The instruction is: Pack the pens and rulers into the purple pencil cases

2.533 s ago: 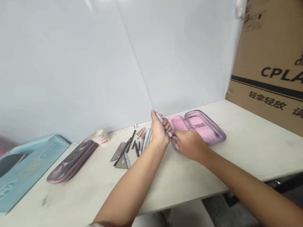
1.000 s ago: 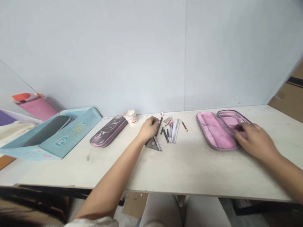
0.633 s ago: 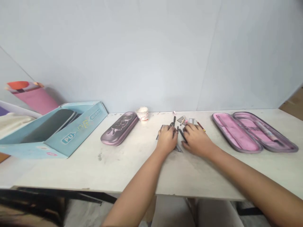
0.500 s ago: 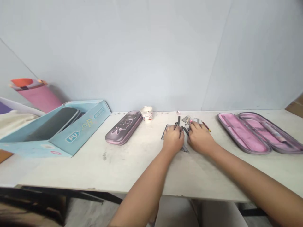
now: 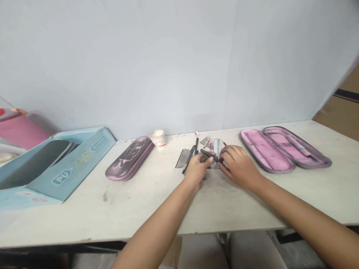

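A black pen [image 5: 207, 153] lies between my hands, a little above the table. My left hand [image 5: 196, 166] is closed around it with the thumb along its side. At the pen's right end, the bent fingers of my right hand [image 5: 237, 162] close on it; their tips are partly hidden. Left of my left hand, a see-through protractor-like plate [image 5: 181, 158] lies beside black pens [image 5: 196, 145]. Behind my hands are a clear ruler [image 5: 217, 144], a small grey triangle [image 5: 204, 140] with a short pale stick [image 5: 206, 142] on it, and a small pink-and-white piece [image 5: 196, 133].
A closed dark pink pencil case [image 5: 130, 158] and a paper cup [image 5: 157, 139] stand on the left. Further left is a blue box [image 5: 75, 160] with a dark case inside. On the right, a pink pencil case [image 5: 260, 149] lies open, holding a pen-like tube [image 5: 298, 145].
My hands have risen from the spread stationery and come together, now with a black pen between them. The view has turned to the right.
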Demonstrator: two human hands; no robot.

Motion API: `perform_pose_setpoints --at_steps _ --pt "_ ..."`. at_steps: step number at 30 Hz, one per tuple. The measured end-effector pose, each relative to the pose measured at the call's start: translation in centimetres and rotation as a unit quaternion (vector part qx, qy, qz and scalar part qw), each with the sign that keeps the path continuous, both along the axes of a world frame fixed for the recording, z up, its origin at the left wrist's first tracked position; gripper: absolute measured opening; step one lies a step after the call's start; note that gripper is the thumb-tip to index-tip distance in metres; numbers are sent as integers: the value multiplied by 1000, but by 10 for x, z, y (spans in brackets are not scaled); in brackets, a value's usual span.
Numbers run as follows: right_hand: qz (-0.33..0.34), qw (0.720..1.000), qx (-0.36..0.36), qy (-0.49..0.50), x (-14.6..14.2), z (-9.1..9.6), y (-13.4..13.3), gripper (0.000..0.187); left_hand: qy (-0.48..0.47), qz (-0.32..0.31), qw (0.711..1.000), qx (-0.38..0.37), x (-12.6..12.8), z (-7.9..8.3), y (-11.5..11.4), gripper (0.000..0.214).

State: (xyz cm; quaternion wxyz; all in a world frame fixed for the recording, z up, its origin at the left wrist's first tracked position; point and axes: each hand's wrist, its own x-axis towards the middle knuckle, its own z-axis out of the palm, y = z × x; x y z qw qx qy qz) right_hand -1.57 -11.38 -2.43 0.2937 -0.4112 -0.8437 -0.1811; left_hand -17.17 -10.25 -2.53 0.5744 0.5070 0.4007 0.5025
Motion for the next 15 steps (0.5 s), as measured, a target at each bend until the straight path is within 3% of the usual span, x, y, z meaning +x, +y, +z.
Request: perform_pose_setpoints --at_steps 4,7,12,15 --pt "-8 999 13 31 35 3 0 15 -6 -54 999 1 35 13 8 29" --pt "-49 997 30 49 74 7 4 14 53 -81 995 30 75 25 19 29" --pt "-214 973 27 86 157 6 13 15 195 -119 966 119 160 29 38 34" --pt "-325 940 21 104 202 -1 14 17 321 -133 915 204 206 24 44 45"
